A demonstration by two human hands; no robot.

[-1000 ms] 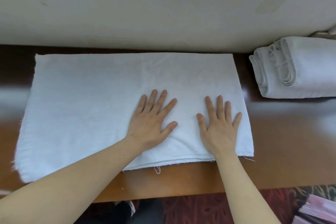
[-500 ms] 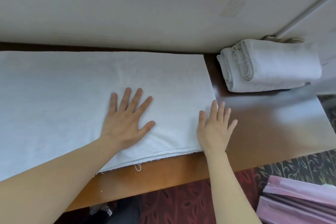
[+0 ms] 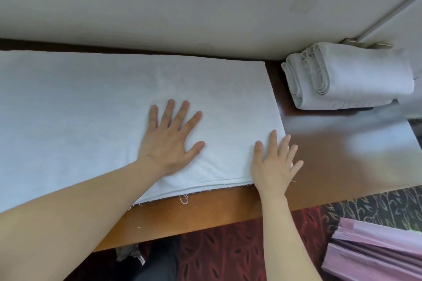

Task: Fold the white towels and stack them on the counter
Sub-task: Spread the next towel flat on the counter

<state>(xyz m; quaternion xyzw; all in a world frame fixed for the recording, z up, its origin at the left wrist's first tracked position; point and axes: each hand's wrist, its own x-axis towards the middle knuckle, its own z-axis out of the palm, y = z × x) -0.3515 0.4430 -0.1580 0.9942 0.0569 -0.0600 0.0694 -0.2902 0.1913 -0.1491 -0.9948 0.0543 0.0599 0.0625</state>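
Observation:
A large white towel (image 3: 96,107) lies flat on the brown wooden counter (image 3: 342,155), folded once, its layered edges along the near side. My left hand (image 3: 171,141) rests palm down on it with fingers spread, right of the towel's middle. My right hand (image 3: 274,164) lies flat over the towel's near right corner, fingers reaching past the right edge onto the counter. Neither hand grips anything. Two folded white towels (image 3: 351,77) are stacked at the counter's far right corner against the wall.
A pale wall (image 3: 182,2) runs along the back of the counter. Below the counter's front edge lies red patterned carpet (image 3: 228,251). A pile of pink folded fabric (image 3: 376,255) sits at the lower right. A loose thread hangs from the towel's near edge.
My right hand has slid rightward across the towel to its right edge. My view has shifted right, so the towel's left end is out of frame and the stack is closer to the centre.

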